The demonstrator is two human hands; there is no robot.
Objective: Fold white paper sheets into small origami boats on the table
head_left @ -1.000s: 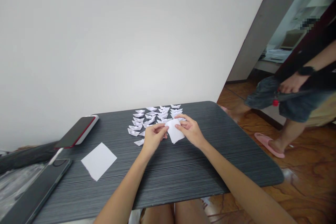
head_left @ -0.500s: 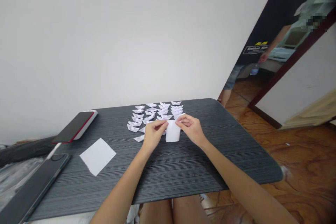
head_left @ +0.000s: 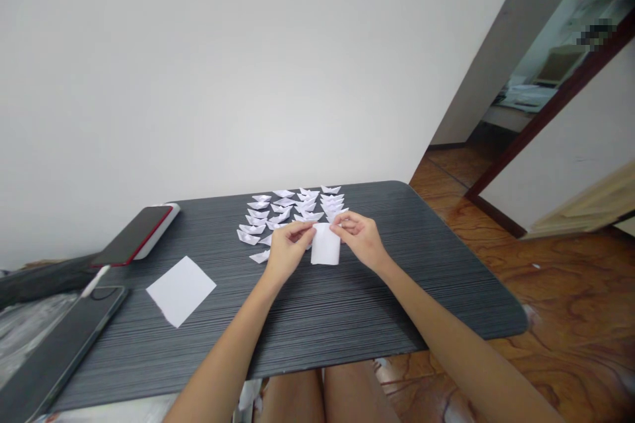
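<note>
— White paper piece (head_left: 326,246), that's what sits between my hands over the dark striped table (head_left: 347,304). It hangs upright, a small folded sheet.

— How are you gripping it?

— My left hand (head_left: 286,250) pinches its top left corner between thumb and fingertips; my right hand (head_left: 361,238) pinches the top right corner the same way. Both are closed on the paper, and its lower edge hangs just above the tabletop, or touches it; I cannot tell which.

— What lies behind it?

— Rows of little folded paper boats (head_left: 292,208), just beyond my knuckles, towards the wall.

— And off to your left?

— One flat white square sheet (head_left: 181,289), well apart from my hands. Farther left lies a phone (head_left: 133,232) with a red edge, and a dark tablet (head_left: 59,344) near the table's corner.
</note>
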